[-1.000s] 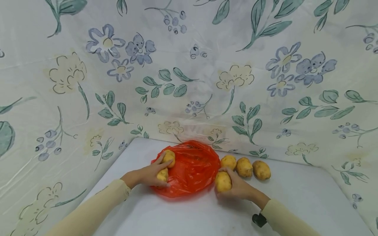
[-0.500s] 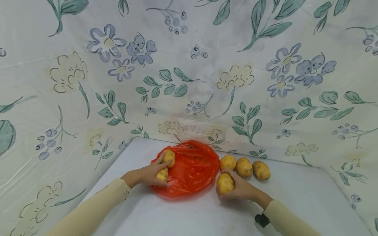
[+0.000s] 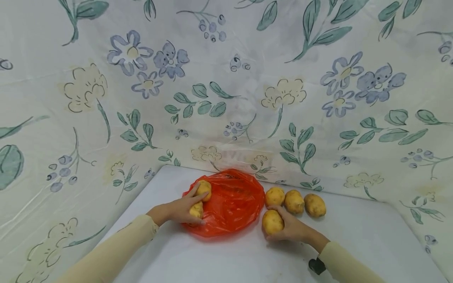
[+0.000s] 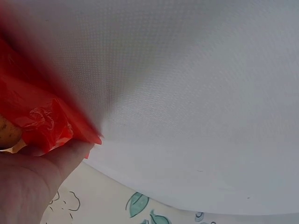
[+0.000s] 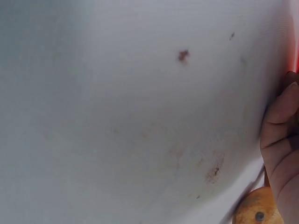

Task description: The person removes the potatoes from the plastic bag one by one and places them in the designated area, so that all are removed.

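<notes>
Clamped round one potato (image 3: 273,222), my right hand (image 3: 291,230) sits just right of the red bag (image 3: 233,202). My left hand (image 3: 178,210), fingers spread, touches two potatoes (image 3: 205,188) at the bag's left side. Three more potatoes (image 3: 294,201) lie beyond the first.

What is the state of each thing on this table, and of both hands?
Table: marked with dark specks.
Red bag: creased, lying on the table.
Two left potatoes: unpeeled, partly covered.
Left hand: spread over these potatoes.
Right hand: holding a potato.
Held potato: unpeeled.
Three potatoes in a row: unpeeled, not held.
</notes>
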The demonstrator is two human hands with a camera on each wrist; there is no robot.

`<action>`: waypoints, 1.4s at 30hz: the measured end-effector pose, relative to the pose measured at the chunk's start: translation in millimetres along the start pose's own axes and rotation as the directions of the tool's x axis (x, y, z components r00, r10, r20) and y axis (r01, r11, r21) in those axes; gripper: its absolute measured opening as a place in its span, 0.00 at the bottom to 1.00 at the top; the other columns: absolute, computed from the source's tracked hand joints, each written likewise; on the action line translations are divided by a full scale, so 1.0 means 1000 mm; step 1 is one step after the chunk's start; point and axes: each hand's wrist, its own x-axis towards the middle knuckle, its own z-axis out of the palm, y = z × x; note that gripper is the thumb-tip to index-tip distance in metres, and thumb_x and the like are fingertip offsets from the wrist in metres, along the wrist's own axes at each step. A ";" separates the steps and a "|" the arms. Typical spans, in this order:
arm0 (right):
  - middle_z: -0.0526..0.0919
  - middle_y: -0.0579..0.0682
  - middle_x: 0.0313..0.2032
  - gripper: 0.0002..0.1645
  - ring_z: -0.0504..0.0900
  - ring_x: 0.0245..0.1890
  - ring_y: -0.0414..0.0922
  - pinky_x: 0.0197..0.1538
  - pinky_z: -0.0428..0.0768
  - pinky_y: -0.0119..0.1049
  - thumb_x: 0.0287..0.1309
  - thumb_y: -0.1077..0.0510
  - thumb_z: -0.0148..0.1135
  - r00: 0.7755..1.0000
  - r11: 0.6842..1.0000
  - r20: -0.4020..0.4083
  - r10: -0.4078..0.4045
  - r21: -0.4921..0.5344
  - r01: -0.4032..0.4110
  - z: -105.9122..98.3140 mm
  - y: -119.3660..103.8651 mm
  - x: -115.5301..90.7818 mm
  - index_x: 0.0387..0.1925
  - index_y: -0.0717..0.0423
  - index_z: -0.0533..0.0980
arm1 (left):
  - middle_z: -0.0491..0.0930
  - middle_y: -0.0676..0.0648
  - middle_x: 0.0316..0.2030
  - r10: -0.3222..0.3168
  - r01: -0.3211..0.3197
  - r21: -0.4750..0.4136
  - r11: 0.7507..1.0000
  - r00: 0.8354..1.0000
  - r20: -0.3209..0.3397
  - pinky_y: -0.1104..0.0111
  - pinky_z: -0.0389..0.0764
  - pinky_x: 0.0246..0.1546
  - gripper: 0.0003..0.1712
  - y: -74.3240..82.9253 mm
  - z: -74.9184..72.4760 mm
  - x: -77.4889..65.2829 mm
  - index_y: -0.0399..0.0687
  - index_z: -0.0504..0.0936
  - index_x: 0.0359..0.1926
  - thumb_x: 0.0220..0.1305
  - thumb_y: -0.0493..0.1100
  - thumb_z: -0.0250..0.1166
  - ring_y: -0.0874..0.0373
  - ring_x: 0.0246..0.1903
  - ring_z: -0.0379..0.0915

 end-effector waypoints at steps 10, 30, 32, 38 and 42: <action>0.70 0.51 0.61 0.56 0.71 0.57 0.51 0.58 0.74 0.58 0.44 0.45 0.79 1.000 1.000 -0.012 0.014 0.005 -0.014 -0.001 0.001 0.002 0.71 0.45 0.58 | 0.24 0.41 0.78 -0.005 0.005 0.010 1.000 1.000 0.008 0.41 0.64 0.67 0.60 0.002 0.000 0.000 0.62 0.49 0.78 0.51 0.66 0.72 0.32 0.73 0.50; 0.65 0.52 0.67 0.57 0.69 0.60 0.52 0.61 0.69 0.64 0.45 0.41 0.77 1.000 1.000 -0.012 0.014 -0.024 -0.014 0.000 0.009 0.000 0.73 0.41 0.56 | 0.25 0.42 0.79 -0.002 0.002 -0.012 1.000 1.000 -0.003 0.42 0.67 0.66 0.60 0.004 0.001 -0.003 0.63 0.50 0.78 0.50 0.65 0.73 0.33 0.72 0.52; 0.65 0.53 0.67 0.57 0.69 0.59 0.52 0.61 0.69 0.65 0.45 0.41 0.77 1.000 1.000 0.000 0.019 -0.021 -0.019 0.004 0.010 -0.003 0.73 0.42 0.56 | 0.25 0.42 0.79 -0.014 0.014 -0.020 1.000 1.000 0.005 0.43 0.68 0.65 0.60 0.003 0.004 -0.005 0.63 0.50 0.78 0.50 0.66 0.73 0.34 0.71 0.53; 0.63 0.54 0.69 0.57 0.68 0.61 0.53 0.62 0.66 0.67 0.45 0.42 0.77 1.000 1.000 0.006 0.015 -0.012 -0.015 0.008 0.011 -0.004 0.72 0.41 0.56 | 0.28 0.41 0.79 -0.021 0.021 -0.023 1.000 1.000 -0.014 0.41 0.68 0.65 0.60 0.001 0.007 -0.007 0.62 0.53 0.78 0.48 0.65 0.74 0.33 0.71 0.52; 0.62 0.56 0.70 0.57 0.67 0.62 0.55 0.63 0.64 0.70 0.44 0.42 0.78 1.000 1.000 -0.009 0.018 -0.015 -0.018 0.001 0.008 -0.001 0.72 0.40 0.56 | 0.27 0.41 0.79 -0.010 0.010 -0.018 1.000 1.000 -0.020 0.41 0.68 0.65 0.60 0.004 0.000 -0.003 0.62 0.52 0.78 0.49 0.65 0.74 0.33 0.71 0.52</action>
